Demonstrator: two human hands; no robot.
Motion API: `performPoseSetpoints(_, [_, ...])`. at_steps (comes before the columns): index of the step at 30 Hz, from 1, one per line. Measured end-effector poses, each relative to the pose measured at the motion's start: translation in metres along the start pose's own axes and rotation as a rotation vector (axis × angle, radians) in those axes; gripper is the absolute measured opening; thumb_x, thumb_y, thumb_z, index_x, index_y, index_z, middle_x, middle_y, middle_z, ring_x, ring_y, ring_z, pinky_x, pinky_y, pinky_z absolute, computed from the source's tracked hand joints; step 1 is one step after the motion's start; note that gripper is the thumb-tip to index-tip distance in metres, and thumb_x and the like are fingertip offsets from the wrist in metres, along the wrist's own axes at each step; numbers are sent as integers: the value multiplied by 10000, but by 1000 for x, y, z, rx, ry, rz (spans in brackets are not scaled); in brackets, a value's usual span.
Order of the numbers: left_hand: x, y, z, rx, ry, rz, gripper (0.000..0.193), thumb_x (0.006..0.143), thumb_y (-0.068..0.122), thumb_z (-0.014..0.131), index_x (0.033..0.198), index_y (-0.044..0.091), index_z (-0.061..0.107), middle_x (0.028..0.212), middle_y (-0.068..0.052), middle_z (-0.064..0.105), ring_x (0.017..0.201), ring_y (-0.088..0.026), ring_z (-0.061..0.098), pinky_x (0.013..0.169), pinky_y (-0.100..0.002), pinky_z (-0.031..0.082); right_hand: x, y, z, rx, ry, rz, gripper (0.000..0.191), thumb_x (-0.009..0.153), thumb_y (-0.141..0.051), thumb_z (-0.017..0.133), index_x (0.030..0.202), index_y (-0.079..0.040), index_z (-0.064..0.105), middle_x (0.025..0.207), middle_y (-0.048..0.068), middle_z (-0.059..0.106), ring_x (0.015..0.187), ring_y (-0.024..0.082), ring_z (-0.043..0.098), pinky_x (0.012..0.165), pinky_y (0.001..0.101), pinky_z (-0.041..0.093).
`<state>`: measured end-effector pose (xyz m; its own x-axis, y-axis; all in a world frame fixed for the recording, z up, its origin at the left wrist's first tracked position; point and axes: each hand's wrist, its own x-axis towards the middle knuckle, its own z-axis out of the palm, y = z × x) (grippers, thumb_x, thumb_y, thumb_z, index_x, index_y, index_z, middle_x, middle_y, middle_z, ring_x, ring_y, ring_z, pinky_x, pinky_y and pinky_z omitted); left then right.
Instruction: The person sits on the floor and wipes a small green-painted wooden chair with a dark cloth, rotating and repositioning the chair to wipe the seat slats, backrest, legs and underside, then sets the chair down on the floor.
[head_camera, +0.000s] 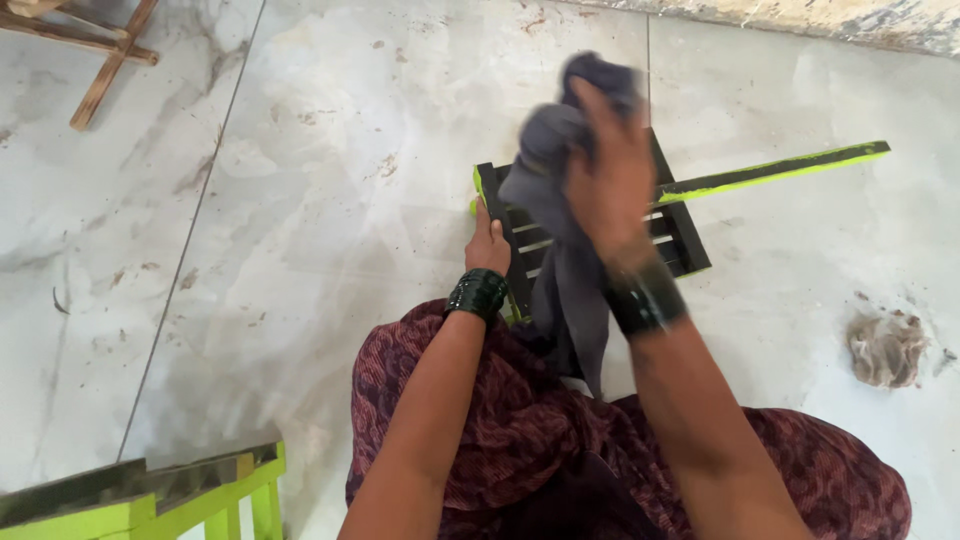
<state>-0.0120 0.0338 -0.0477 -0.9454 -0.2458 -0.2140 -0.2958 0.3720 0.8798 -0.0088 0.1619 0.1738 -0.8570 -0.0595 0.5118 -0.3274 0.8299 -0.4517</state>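
A crumpled brownish rag (886, 349) lies on the marble floor (300, 200) — green frame (150, 495) well left of it, bare wooden frame (95, 45) beyond.

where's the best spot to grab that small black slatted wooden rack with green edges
Probably the small black slatted wooden rack by its bare right side rail, coming from the right: the left hand already grips the left rail, and the dark grey cloth in the right hand covers the middle.

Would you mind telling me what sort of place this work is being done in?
Probably an informal workshop floor: marble-look floor tiles, a black-and-green slatted wooden frame being wiped, another green frame nearby.
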Motion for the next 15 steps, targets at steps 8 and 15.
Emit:
performPoseSetpoints(8, [-2, 0, -1, 22, -40, -22, 651, 1063, 340, 401, 1636, 342, 90, 1260, -255, 670, 1099, -493, 642, 940, -537, 513, 4, 32, 110, -640, -295, -160, 455, 809, -251, 681, 1256, -166, 679, 1496, 157, 427, 1254, 404, 474, 903, 535, 538])
performPoseSetpoints(15, [1, -6, 11, 36, 48, -3, 664, 1052, 322, 415, 1641, 295, 109, 1111, -296, 707, 992, -527, 661, 855, -588, 508, -66, 48, 98, -543, -493, -45, 503, 902, -180, 610, 1394, -82, 592, 1301, 230, 552, 1158, 417, 537, 833, 494, 556])
